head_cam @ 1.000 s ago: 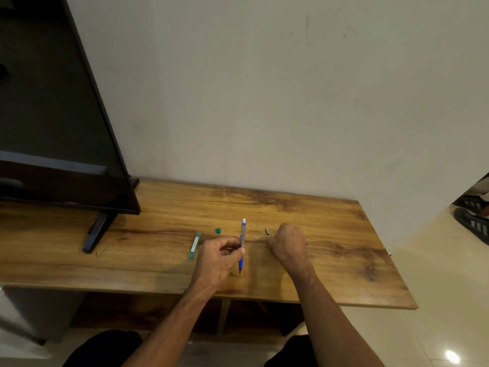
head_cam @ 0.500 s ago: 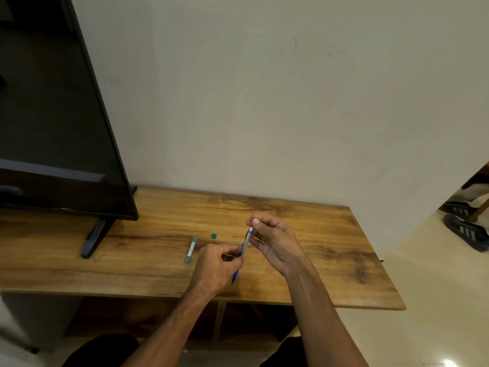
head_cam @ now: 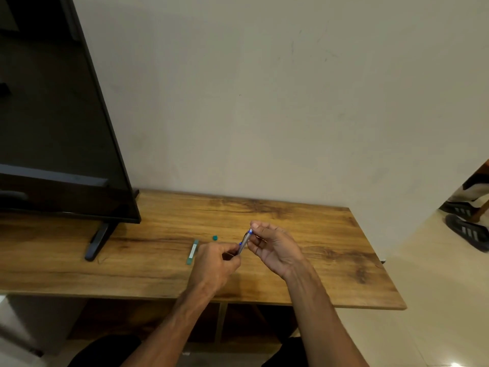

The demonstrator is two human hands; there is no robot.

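Observation:
A grey and blue pen (head_cam: pixel 244 242) is held slanted above the wooden table (head_cam: pixel 317 260), near its middle. My left hand (head_cam: pixel 215 266) grips the pen's lower end. My right hand (head_cam: pixel 275 246) pinches its upper end between thumb and fingertips. A small dark piece that lay on the table earlier is out of sight now; whether my right fingers hold it I cannot tell. A teal stick-shaped case (head_cam: pixel 193 251) lies flat just left of my left hand. A tiny teal cap (head_cam: pixel 214 237) sits behind it.
A large black television (head_cam: pixel 53 128) stands on the table's left part, its foot (head_cam: pixel 96 242) reaching toward the front. A plain wall rises behind the table. At the far right, black striped shoes (head_cam: pixel 468 231) lie on the tiled floor.
My right hand rose from the table beside a small dark piece and came to the pen's upper end. The pen tilted to the right, and my left hand kept its grip.

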